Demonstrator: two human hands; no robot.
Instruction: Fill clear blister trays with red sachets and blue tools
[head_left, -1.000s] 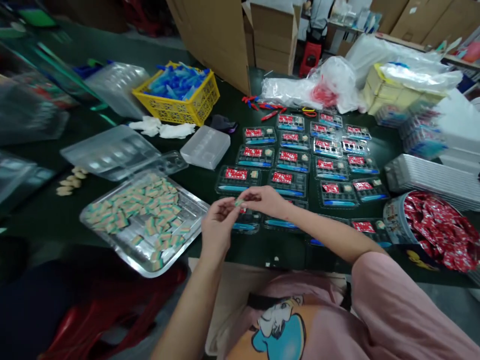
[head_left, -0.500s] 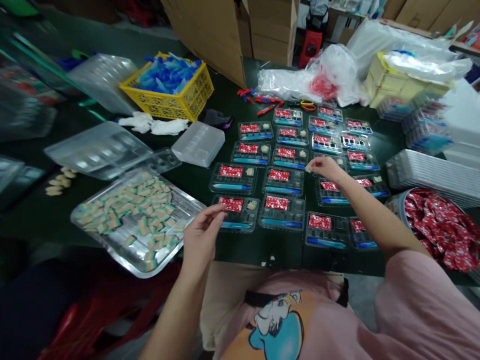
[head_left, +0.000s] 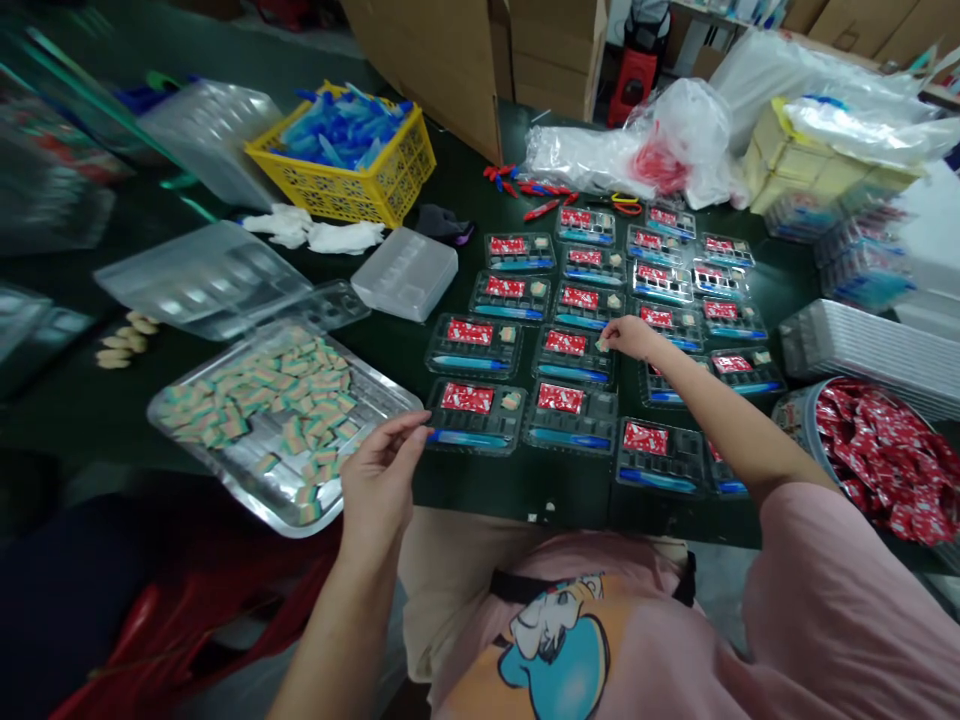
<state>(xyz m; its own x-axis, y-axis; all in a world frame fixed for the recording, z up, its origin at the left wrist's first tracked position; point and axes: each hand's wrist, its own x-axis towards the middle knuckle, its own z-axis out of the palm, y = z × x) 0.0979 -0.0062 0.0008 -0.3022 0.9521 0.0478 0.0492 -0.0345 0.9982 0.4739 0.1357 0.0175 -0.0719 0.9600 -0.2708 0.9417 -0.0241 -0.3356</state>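
Several clear plastic trays stand in rows on the dark table, most with a red packet and a blue tool. My right hand (head_left: 628,338) pinches a small pale piece (head_left: 603,344) over the right part of one tray (head_left: 576,356). My left hand (head_left: 386,462) has its fingertips together between the metal tray (head_left: 262,512) and the nearest left plastic tray (head_left: 472,418); whatever it holds, if anything, is too small to make out. Striped green and tan pieces (head_left: 262,385) lie heaped in the metal tray.
A yellow basket (head_left: 337,190) of blue tools stands at the back left, near white gloves (head_left: 345,237) and a clear box (head_left: 405,273). At the right are a tub of red packets (head_left: 885,460) and stacked trays (head_left: 862,345). Plastic bags (head_left: 585,160) lie behind.
My right hand has moved a little to the left, to the tray in the neighbouring column, with the pale piece. My left hand has shifted slightly left, away from the nearest plastic tray.
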